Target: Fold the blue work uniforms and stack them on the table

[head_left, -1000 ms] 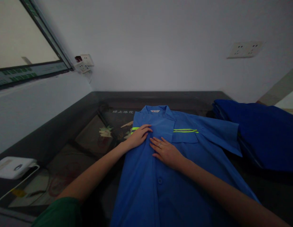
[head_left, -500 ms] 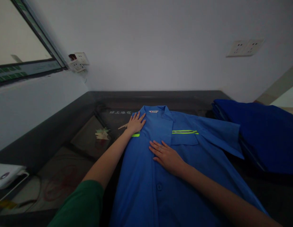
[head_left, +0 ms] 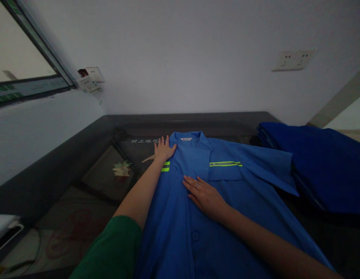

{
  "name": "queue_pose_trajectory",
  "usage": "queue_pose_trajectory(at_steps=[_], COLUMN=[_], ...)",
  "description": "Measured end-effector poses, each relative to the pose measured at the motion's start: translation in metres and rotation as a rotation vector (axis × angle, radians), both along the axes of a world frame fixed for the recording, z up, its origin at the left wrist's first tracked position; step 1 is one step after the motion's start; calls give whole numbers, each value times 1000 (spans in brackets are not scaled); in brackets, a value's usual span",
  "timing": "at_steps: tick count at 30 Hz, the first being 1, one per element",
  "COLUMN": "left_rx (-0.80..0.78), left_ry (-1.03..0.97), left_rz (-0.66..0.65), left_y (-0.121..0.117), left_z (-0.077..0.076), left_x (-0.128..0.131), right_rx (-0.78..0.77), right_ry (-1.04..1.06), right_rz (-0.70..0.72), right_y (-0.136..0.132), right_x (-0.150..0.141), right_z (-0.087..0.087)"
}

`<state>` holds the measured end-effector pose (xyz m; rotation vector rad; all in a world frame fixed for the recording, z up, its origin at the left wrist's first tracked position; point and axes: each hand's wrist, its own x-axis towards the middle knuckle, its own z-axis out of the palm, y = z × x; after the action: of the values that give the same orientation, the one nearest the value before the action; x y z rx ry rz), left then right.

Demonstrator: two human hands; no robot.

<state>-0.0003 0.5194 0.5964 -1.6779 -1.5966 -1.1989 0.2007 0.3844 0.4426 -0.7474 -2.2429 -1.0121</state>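
A blue work shirt point(head_left: 226, 205) with yellow-green reflective stripes lies front up, its collar pointing at the wall. My left hand point(head_left: 165, 150) rests flat on its left shoulder edge beside the collar, fingers spread. Lower down, my right hand point(head_left: 206, 195) lies flat on the chest near the button placket, with a ring on one finger. One short sleeve reaches out to the right. The sleeve on the left does not show; that side ends in a straight edge under my left forearm. A white label point(head_left: 186, 139) sits inside the collar.
Folded dark blue cloth point(head_left: 322, 166) is stacked at the right, close to the sleeve. The dark glossy tabletop point(head_left: 110, 193) meets the wall at the back. A white device point(head_left: 7, 228) with a cable lies at the left edge. Sockets point(head_left: 295, 60) are on the wall.
My left hand has shifted slightly left and outward along the shoulder edge, uncovering more of the stripe. My right hand stays on the chest. The view has moved a little.
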Motion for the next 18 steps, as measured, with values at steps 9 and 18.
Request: queue_pose_trajectory(at_steps=[9, 18], left_rx=[-1, 272], left_ry=[-8, 64], left_rz=[7, -84], left_y=[1, -23], left_z=[-1, -8], left_x=[0, 5], right_rx=[58, -7], right_ry=[76, 78], right_rz=[-41, -76], right_y=[3, -3], right_x=[1, 0], right_z=[-5, -2])
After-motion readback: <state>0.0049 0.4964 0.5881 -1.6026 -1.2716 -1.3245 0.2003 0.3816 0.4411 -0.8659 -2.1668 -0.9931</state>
